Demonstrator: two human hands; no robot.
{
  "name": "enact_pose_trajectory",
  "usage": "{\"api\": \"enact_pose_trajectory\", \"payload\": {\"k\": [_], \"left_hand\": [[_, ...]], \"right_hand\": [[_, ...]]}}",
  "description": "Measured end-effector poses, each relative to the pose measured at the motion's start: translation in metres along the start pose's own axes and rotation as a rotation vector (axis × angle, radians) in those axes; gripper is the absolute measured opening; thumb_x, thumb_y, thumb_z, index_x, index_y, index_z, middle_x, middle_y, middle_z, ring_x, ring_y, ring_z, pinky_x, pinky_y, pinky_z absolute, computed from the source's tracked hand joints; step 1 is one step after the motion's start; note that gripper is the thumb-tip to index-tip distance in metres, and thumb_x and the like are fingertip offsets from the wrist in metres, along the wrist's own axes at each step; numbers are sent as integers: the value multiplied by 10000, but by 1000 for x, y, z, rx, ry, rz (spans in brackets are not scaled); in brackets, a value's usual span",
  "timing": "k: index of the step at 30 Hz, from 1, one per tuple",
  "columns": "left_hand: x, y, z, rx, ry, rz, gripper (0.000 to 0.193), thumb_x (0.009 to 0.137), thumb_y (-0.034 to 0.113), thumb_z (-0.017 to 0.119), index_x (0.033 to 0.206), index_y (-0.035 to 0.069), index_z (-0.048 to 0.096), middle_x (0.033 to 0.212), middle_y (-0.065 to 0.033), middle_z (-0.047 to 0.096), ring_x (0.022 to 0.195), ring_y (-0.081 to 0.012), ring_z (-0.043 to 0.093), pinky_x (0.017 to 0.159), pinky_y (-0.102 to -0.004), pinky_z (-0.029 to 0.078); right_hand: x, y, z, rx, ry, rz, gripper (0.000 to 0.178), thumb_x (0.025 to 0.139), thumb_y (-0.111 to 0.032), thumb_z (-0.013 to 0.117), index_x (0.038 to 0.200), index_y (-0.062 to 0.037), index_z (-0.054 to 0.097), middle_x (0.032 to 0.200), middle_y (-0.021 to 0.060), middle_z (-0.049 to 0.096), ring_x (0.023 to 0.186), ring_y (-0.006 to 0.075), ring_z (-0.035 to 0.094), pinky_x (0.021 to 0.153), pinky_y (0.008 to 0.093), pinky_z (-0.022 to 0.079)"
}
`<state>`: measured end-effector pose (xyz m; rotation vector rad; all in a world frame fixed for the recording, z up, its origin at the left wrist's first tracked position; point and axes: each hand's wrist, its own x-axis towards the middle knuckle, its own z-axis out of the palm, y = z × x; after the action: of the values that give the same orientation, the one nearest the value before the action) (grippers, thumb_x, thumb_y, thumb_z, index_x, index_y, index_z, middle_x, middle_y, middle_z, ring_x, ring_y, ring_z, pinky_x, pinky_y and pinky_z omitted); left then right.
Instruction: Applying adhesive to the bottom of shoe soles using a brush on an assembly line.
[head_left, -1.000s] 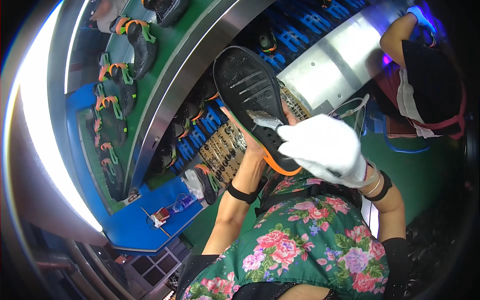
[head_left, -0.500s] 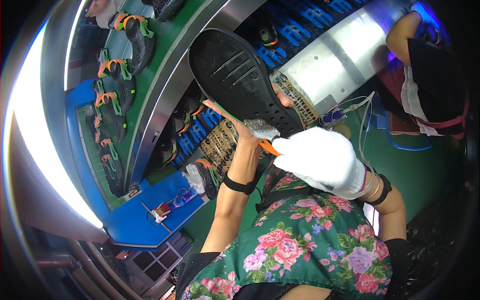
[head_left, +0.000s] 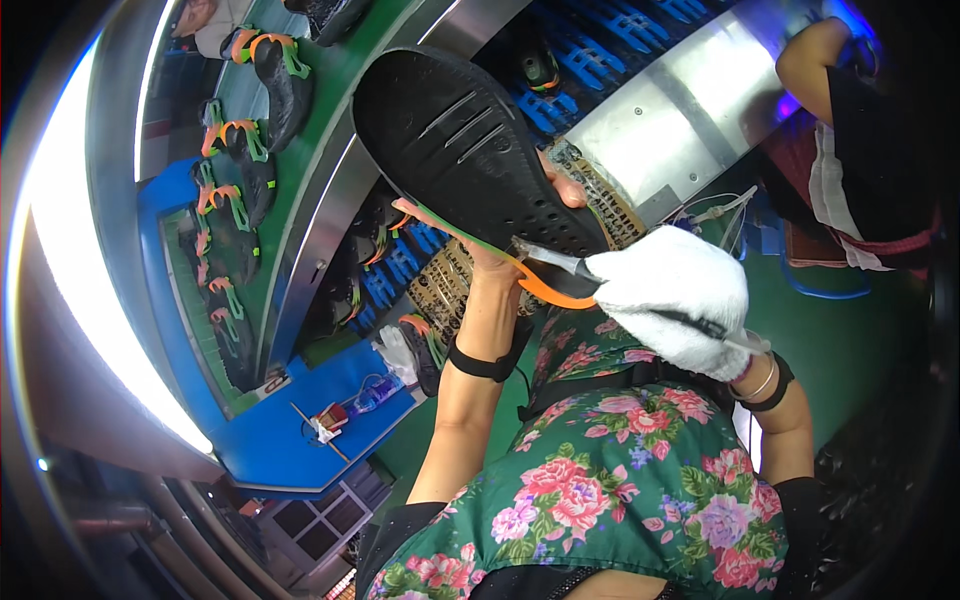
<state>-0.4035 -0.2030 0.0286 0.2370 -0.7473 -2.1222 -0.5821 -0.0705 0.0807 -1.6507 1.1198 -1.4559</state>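
Note:
My left hand (head_left: 500, 262) holds up a black shoe (head_left: 470, 150) with its sole facing me; an orange and green edge shows along its lower rim. My right hand (head_left: 680, 295), in a white cloth glove, grips a thin brush (head_left: 560, 262) whose bristle end touches the sole near the heel. A black band circles each of my wrists. My flowered apron fills the lower middle of the view.
A green conveyor belt (head_left: 330, 110) at the upper left carries several black shoes with orange and green straps (head_left: 275, 75). Blue racks (head_left: 560, 100) and a shiny metal housing (head_left: 690, 100) lie behind the shoe. Another person's arm (head_left: 810, 55) shows at the upper right. A blue table (head_left: 300, 430) holds small items.
The shoe has come up and leftward, nearer to the camera, and now fills more of the view. My gloved right hand has followed it, keeping the brush at the heel end of the sole.

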Motion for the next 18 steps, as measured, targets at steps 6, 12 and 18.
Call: {"api": "enact_pose_trajectory", "payload": {"k": [6, 12, 18], "left_hand": [[5, 2, -6, 9, -44, -6, 1125, 652, 962, 525, 1092, -72, 568, 972, -141, 604, 852, -317, 682, 832, -457, 522], [6, 4, -14, -26, -21, 10, 1134, 635, 958, 547, 1116, -68, 584, 981, -140, 608, 899, -338, 690, 844, -461, 509], [19, -1, 2, -65, -143, -33, 1102, 658, 934, 565, 1119, -67, 587, 975, -147, 627, 892, -352, 690, 835, -451, 504]], "right_hand": [[-5, 2, 3, -58, -28, -101, 259, 712, 5, 811, 955, -73, 767, 996, 136, 762, 847, 259, 720, 722, 353, 566], [-8, -2, -3, -114, -1, -47, 208, 721, 19, 806, 911, -57, 771, 996, 135, 765, 825, 249, 716, 719, 349, 564], [-11, -2, -13, 24, 13, 94, 223, 732, 14, 794, 946, -45, 771, 1002, 133, 761, 830, 261, 715, 734, 355, 564]]}}
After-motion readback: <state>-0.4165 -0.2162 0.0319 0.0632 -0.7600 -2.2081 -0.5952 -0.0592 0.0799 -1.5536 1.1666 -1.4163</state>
